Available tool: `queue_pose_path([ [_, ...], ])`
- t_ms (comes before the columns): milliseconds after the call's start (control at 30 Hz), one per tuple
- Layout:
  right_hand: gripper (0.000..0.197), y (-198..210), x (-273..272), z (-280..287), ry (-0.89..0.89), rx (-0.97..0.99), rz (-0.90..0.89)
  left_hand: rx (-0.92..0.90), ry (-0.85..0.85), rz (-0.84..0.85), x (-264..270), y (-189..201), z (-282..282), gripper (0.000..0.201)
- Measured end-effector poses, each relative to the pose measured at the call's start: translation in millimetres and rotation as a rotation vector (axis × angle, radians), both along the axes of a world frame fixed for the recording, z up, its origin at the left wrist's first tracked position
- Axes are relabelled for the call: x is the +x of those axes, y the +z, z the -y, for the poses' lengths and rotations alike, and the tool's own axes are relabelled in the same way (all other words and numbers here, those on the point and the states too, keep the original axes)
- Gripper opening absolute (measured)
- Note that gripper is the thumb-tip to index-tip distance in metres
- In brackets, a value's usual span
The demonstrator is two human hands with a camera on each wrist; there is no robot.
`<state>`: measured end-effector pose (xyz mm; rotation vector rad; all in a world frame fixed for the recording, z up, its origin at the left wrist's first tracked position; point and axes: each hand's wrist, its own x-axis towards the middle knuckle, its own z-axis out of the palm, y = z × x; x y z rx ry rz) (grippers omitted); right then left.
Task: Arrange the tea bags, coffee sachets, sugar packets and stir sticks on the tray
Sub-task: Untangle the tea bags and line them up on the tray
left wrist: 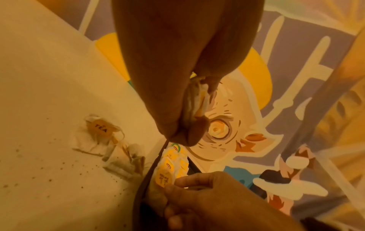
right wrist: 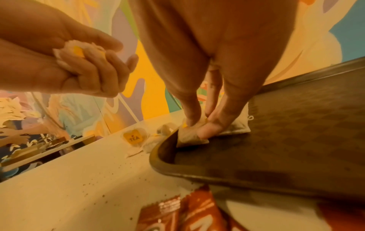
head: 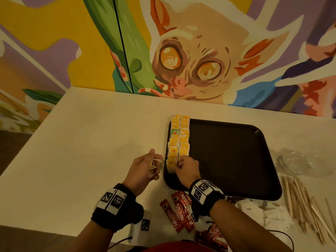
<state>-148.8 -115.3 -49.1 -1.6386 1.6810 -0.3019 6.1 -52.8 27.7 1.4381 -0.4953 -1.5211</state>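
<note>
Head view has two rows of yellow-tagged tea bags (head: 179,138) lined down the left edge of the dark tray (head: 234,160), right hand (head: 187,167) pinching the nearest bag into place while the left hand (head: 143,166) clutches a few more just off the tray, so tea looks nearly done, with coffee sachets (head: 179,211), stir sticks (head: 301,200) and white sugar packets (head: 254,206) all waiting on the surface (head: 91,142). Left wrist view adds two loose tea bags (left wrist: 106,145) lying on the surface beside the tray. Right wrist view shows the fingers (right wrist: 207,131) pressing that bag at the tray's corner.
</note>
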Motion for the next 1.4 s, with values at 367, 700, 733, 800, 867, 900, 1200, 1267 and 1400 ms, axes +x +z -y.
queue_pose_path([
  [367,0.004,73.6,-2.9,-23.7,0.116,-0.2,0.45,0.059,-0.061,-0.206,-3.5,8.4,5.5,0.053],
  [700,0.014,85.9,-3.6,-36.8,0.325,-0.329,0.353,0.055,-0.075,-0.208,-19.0,22.9,9.6,0.05],
  [733,0.012,85.7,-4.9,-37.5,0.318,-0.33,0.363,0.051,-0.08,-0.189,-19.9,23.5,9.4,0.05],
  [800,0.01,85.7,-7.8,-38.7,0.313,-0.314,0.379,0.041,-0.083,-0.141,-20.0,22.1,8.4,0.049],
  [867,0.009,86.9,-12.1,-39.9,0.306,-0.3,0.404,0.026,-0.087,-0.104,-19.7,19.4,7.7,0.05],
  [900,0.009,88.0,-14.5,-40.4,0.303,-0.296,0.416,0.014,-0.084,-0.091,-19.9,18.3,7.4,0.051],
  [1200,0.012,102.2,-39.5,-40.2,0.242,-0.137,0.554,-0.047,0.04,0.025,-14.9,15.7,11.2,0.035],
  [1267,0.012,103.9,-43.1,-38.0,0.218,-0.118,0.589,-0.106,-0.04,0.059,-14.3,20.8,11.1,0.03],
  [1400,0.015,105.5,-47.7,-30.1,0.197,-0.084,0.668,-0.253,-0.345,0.276,-13.8,35.2,6.9,0.026],
])
